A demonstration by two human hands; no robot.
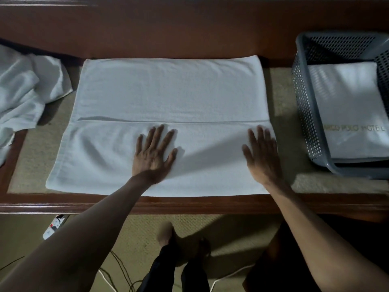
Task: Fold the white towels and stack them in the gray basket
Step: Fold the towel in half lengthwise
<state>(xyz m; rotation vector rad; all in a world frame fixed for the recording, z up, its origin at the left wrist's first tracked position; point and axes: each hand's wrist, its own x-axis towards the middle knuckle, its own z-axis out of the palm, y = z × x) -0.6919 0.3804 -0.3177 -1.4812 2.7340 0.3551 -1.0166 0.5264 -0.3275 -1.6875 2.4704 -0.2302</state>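
Both forearms reach over the brown wood-edged worktop (63, 204). Left grip (154, 152) lies flat, fingers spread, pressing the near flap of the white terry towel (168, 89) at mid-worktop. Right grip (261, 157) lies flat at its right edge. Neither holds anything. Towel looks soft, light and limp; best pinched at corners. Left: crumpled white towels (21, 91). Right: grey perforated plastic basket (303, 91), folded white towel (347, 98) inside.

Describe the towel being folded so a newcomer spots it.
On the wooden table, between the crumpled pile at left and the gray basket at right, lies the flat towel. Only it is spread out, with a hem edge across it and the left hand and right hand flat on its near half.
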